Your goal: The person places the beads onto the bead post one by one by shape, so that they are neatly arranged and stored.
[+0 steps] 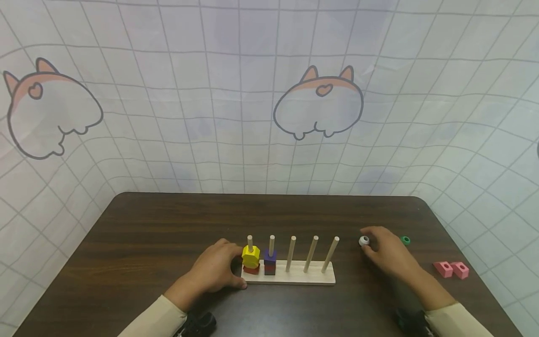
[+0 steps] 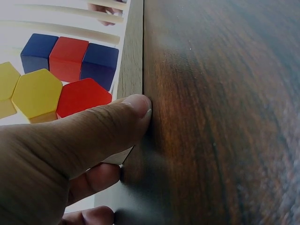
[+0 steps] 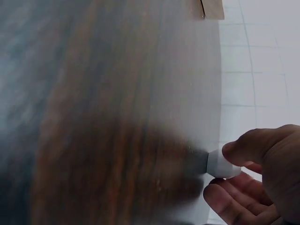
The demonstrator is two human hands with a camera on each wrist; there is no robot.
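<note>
My left hand [image 1: 216, 265] grips the left end of a wooden peg board [image 1: 294, 278], with its thumb along the front edge. On the first peg, yellow hexagonal beads [image 2: 37, 93] sit above a red hexagonal bead [image 2: 84, 97]. The second peg carries a red cube bead [image 2: 69, 57] between two blue ones; the other three pegs are bare. To the right of the board, my right hand [image 1: 389, 250] pinches a white bead [image 3: 221, 164] between thumb and fingers. That bead stands on the table.
Behind the right hand lies a green bead [image 1: 405, 240]. Two pink beads [image 1: 451, 269] lie side by side near the right edge of the dark wooden table [image 1: 168, 220]. A white gridded curtain [image 1: 210, 117] surrounds its back and sides.
</note>
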